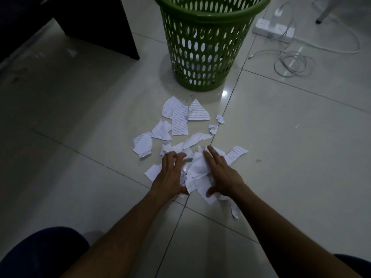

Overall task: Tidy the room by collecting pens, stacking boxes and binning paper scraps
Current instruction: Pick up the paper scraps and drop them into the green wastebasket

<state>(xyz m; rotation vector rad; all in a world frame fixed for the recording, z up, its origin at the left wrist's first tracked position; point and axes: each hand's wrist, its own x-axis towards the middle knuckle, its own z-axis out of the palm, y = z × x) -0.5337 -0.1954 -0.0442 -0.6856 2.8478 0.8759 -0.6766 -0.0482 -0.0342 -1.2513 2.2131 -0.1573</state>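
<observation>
Head view: left hand [170, 174] fingers curled on torn white printed paper scraps [179, 124], grip cannot be told; right hand [222, 173] straight-fingered, pressing them; green perforated plastic bin [208, 20] at 12 o'clock.

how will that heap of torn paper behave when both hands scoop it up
Probably floppy and very light: the scraps are thin, torn and crumpled. Loose pieces will likely slip out, since they lie separate. On the glossy floor flat ones may slide rather than lift.
</observation>
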